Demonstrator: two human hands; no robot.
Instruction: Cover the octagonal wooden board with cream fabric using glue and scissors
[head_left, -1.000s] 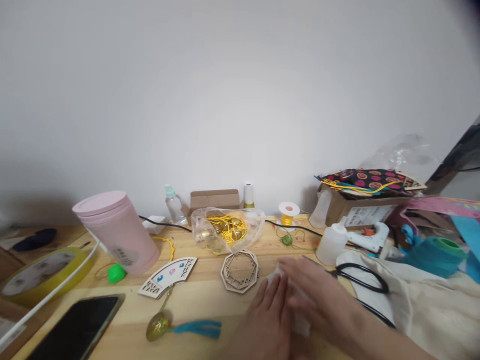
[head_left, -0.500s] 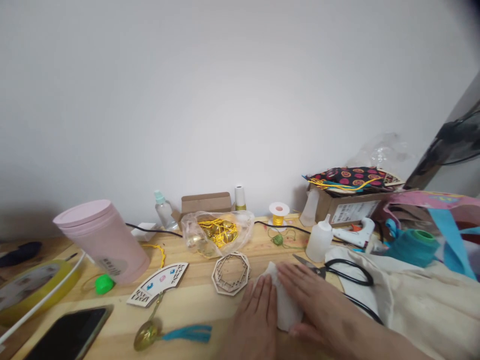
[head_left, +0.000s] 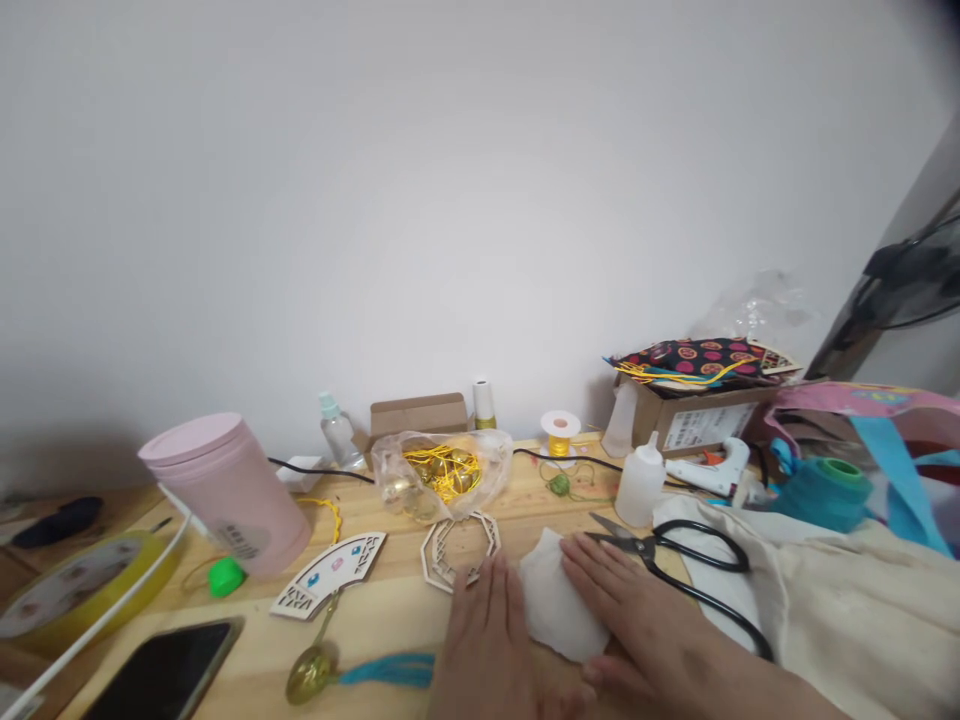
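A white piece of cloth or paper (head_left: 559, 597) lies on the wooden table between my hands. My right hand (head_left: 637, 610) rests flat on its right edge, fingers stretched out. Just left of the white piece, my left hand (head_left: 491, 635) lies flat with its fingertips at the lower edge of an octagonal wooden frame (head_left: 442, 555). Black-handled scissors (head_left: 652, 548) lie beyond my right hand, blades apart. To the left are a fan-shaped wooden piece (head_left: 330, 575) and a gold ornament (head_left: 309, 673) with a blue tassel (head_left: 386, 669) reaching toward my left hand.
A pink cup (head_left: 232, 490), green cap (head_left: 225, 577), phone (head_left: 161, 670) and yellow tape roll (head_left: 90, 590) sit left. Behind are a bag of gold ornaments (head_left: 442, 475) and a yellow thread spool (head_left: 559, 440). A squeeze bottle (head_left: 640, 485), glue gun (head_left: 709, 468) and cream cloth (head_left: 862, 610) stand right.
My left hand has moved left off the white piece to the octagonal frame's lower edge. My right hand stays on the white piece, more of which shows. The view has shifted slightly.
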